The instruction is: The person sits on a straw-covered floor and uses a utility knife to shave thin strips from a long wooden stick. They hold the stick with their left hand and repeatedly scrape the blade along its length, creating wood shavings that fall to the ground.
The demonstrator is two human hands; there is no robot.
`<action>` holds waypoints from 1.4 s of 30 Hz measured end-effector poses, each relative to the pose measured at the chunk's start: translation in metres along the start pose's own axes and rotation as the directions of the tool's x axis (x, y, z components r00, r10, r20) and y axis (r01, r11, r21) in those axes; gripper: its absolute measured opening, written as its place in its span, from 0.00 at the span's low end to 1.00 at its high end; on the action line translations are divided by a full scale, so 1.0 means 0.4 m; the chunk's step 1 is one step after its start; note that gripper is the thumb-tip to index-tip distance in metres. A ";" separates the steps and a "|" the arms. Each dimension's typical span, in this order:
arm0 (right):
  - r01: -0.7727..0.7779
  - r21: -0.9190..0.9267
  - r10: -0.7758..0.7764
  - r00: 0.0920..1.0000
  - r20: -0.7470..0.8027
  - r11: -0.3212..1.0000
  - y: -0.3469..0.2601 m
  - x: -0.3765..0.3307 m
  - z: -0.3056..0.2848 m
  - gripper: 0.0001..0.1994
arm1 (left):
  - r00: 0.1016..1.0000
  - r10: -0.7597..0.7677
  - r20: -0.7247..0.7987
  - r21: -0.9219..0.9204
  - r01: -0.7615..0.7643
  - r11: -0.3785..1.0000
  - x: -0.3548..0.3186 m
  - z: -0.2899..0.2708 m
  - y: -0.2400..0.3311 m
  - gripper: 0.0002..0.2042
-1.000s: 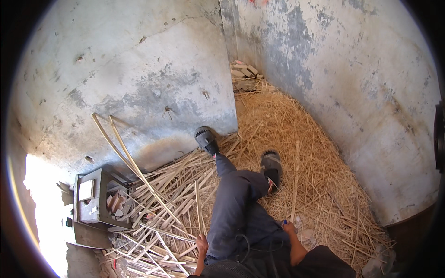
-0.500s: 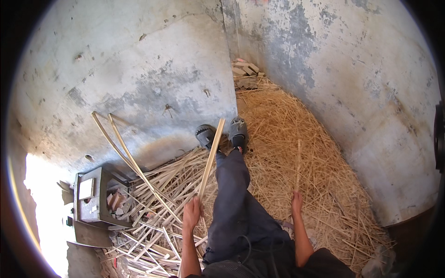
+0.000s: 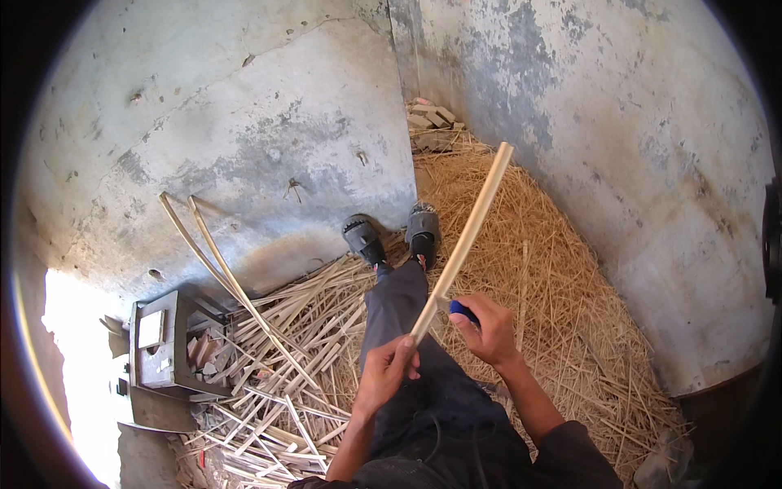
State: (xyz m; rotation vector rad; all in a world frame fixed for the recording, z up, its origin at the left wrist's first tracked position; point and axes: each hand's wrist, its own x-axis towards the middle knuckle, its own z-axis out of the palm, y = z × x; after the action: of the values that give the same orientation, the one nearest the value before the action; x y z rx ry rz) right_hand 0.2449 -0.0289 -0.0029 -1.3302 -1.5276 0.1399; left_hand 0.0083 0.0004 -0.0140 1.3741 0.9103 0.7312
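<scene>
My left hand (image 3: pixel 384 376) is closed around the lower end of a long, pale split-bamboo strip (image 3: pixel 474 220), which slants up and to the right in front of my legs. In my right hand (image 3: pixel 489 332) is a blue-handled knife (image 3: pixel 464 311), gripped with the fingers wrapped round it. Its small blade end meets the strip a little above my left hand; the blade is hard to make out. Both hands are close together over my thigh.
Two long bent strips (image 3: pixel 232 285) lean on the wall at left. Beneath them lies a heap of pale strips (image 3: pixel 301 318), beside a grey box-like cabinet (image 3: pixel 167 342) holding broken pieces. Straw-like shavings (image 3: pixel 562 301) cover the floor at right. Bricks (image 3: pixel 432 118) lie in the far corner.
My left hand has moved right and swung the bamboo strip toward the right. My right hand has come up and left to the strip, the blue-handled knife now visible in it.
</scene>
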 end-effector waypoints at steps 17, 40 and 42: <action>0.168 -0.180 -0.166 0.986 0.031 0.969 -0.027 0.031 0.003 0.15 | 0.958 0.195 -0.209 0.273 -0.135 0.952 -0.040 0.064 0.088 0.16; -0.706 -0.564 0.810 0.577 -0.105 0.429 0.816 0.109 -0.233 0.24 | 0.950 -0.110 -0.292 0.422 0.231 0.877 -0.297 -0.188 -0.147 0.15; -0.690 -0.617 0.893 0.447 0.048 0.378 0.842 -0.012 -0.161 0.22 | 0.921 -0.080 -0.381 0.447 0.259 0.857 -0.292 -0.232 -0.215 0.17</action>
State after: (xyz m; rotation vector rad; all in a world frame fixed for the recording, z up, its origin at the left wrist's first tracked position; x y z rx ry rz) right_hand 0.5105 0.0602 -0.2004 -2.5956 -1.0471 0.7047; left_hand -0.1358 -0.0629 -0.0838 1.5999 1.5685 0.6382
